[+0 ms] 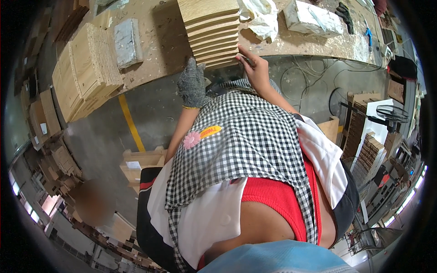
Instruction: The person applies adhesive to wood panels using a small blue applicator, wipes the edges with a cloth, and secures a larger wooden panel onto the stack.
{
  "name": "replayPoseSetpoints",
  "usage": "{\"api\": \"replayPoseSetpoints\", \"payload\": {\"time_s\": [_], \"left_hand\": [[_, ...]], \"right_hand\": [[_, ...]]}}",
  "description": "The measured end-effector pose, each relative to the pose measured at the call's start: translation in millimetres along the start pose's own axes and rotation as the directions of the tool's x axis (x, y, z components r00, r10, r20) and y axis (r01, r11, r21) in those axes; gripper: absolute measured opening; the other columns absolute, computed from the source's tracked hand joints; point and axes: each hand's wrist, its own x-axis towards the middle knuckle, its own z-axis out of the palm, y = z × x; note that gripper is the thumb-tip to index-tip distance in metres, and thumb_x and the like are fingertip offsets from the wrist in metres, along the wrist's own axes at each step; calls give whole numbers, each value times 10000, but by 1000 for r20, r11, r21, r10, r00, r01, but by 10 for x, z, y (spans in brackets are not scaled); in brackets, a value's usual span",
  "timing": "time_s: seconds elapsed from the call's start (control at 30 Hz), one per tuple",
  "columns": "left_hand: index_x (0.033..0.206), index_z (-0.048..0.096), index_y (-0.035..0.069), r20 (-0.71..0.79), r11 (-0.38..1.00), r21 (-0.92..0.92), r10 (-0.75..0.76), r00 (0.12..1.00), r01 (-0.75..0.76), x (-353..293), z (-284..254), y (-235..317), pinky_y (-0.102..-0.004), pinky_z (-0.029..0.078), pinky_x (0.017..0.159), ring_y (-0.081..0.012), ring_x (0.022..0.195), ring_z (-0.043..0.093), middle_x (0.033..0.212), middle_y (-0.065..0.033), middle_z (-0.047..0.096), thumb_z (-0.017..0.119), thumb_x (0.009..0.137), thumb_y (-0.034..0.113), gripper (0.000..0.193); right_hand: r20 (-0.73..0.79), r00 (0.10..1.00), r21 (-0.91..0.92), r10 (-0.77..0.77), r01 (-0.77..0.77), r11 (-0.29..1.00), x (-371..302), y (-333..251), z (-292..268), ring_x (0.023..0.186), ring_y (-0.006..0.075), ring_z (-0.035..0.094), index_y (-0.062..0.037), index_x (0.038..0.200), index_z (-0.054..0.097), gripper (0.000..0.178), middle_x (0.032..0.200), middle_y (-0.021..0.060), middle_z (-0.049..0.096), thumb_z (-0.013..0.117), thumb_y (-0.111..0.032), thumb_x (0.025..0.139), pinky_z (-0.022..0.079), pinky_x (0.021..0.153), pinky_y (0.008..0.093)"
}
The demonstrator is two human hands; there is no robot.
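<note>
A stack of pale wooden boards (211,34) stands at the near edge of the workbench, its layered front edges facing me. My left hand (190,84), in a grey knitted glove, is closed at the stack's near left corner, with its fingers partly hidden. On the opposite side, my bare right hand (257,73) holds the lower right edges, thumb and forefinger against the boards. The stack sits between the two hands.
Another stack of boards (86,75) overhangs the workbench (159,59) at left, beside a wrapped block (128,43). To the right lie crumpled white plastic (261,20), a wrapped bundle (312,19) and a dark glove (345,18). Cables (305,75) hang below; a fan (391,113) stands farther right.
</note>
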Motion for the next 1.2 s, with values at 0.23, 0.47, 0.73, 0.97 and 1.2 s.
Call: {"api": "replayPoseSetpoints", "payload": {"time_s": [0.23,0.47,0.73,0.97,1.2], "left_hand": [[1119,625,-2,26,993,-85,-79,997,81,55,-3,65,-449,517,697,-385,816,664,928,-246,678,603,963,281,324],[1290,565,-45,108,963,-129,-225,968,238,-51,42,-5,-383,515,842,-311,989,668,1163,-241,659,614,970,241,432],[1344,502,-63,241,923,-241,-242,940,299,-46,-10,-48,-388,420,1029,-353,1217,560,1320,-253,575,588,986,284,505],[1315,554,-50,315,873,-193,-376,871,447,71,-87,152,-389,441,1016,-342,1210,580,1323,-256,573,609,973,309,499],[1379,491,-37,333,830,-317,-355,873,458,-48,-33,76,-373,439,1006,-302,1215,574,1334,-226,582,623,965,277,536]], "right_hand": [[-23,1000,-29,-3,2,1000,-3,21,8,1008,103,671,-59,1252,657,341,1115,155,716,689,-89,914,526,835,264],[40,999,147,35,-41,988,4,227,-3,1058,158,674,-84,1321,611,459,1179,133,692,695,-4,877,544,852,281],[184,981,208,64,-102,973,-22,451,22,1103,163,638,-17,1331,581,418,1256,111,650,647,-5,918,511,935,286],[173,974,62,144,-157,986,44,456,-8,1068,161,653,-31,1322,596,419,1227,117,670,667,-24,909,518,917,286],[247,963,210,111,-165,964,-41,550,-97,1176,163,600,-47,1389,534,492,1352,121,599,636,21,913,502,978,300]]}}
